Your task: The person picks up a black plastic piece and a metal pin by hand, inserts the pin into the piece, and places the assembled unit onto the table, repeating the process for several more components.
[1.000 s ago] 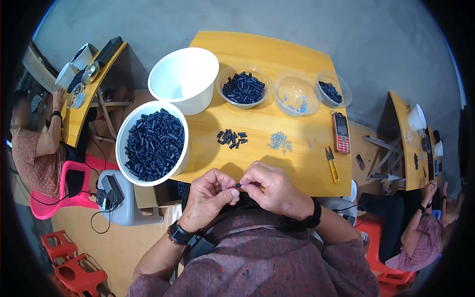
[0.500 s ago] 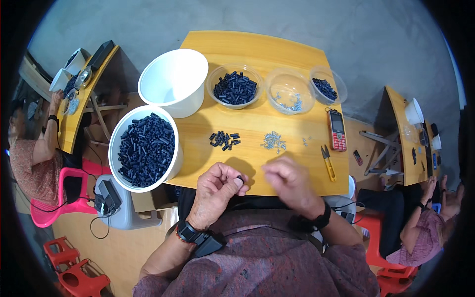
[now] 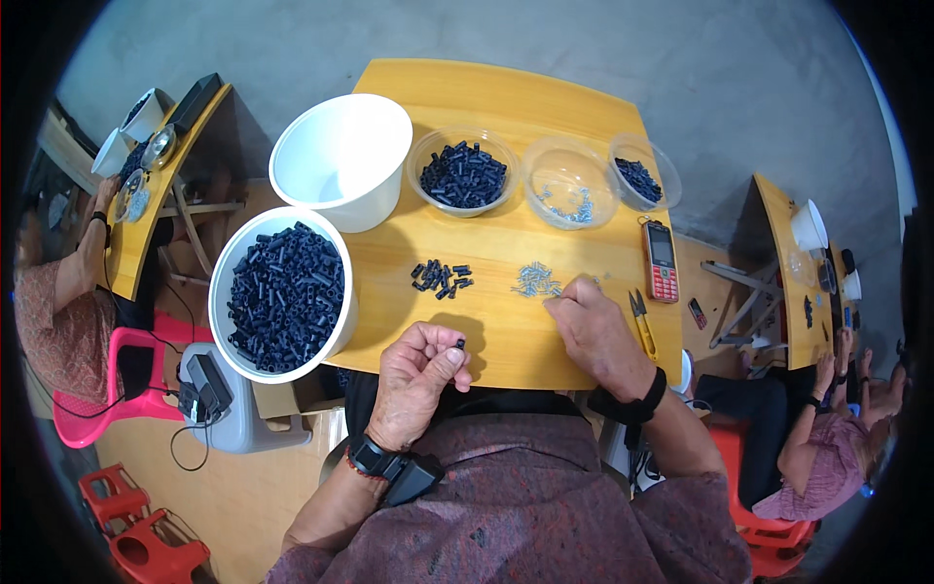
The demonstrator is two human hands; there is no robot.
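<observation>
My left hand (image 3: 413, 375) is near the table's front edge, thumb and forefinger pinching a small black plastic tube piece (image 3: 460, 344) that pokes up between them. Farther right, my right hand (image 3: 601, 336) has its fingers curled together beside a small heap of silvery screws (image 3: 536, 278); whatever is between the fingertips is hidden. To the left of the screws lies a loose heap of black tube pieces (image 3: 442, 279), beyond my left hand.
A white bucket full of black pieces (image 3: 282, 297) and another white bucket (image 3: 341, 161) stand left. Clear bowls hold black pieces (image 3: 463, 175), screws (image 3: 581, 206) and more black pieces (image 3: 638, 182). A red phone (image 3: 663, 261) and yellow snips (image 3: 644, 326) lie right. People work at side tables.
My right hand has moved right and slightly up, away from my left hand and beside the screw heap. My left hand still holds the black tube piece, shifted slightly left.
</observation>
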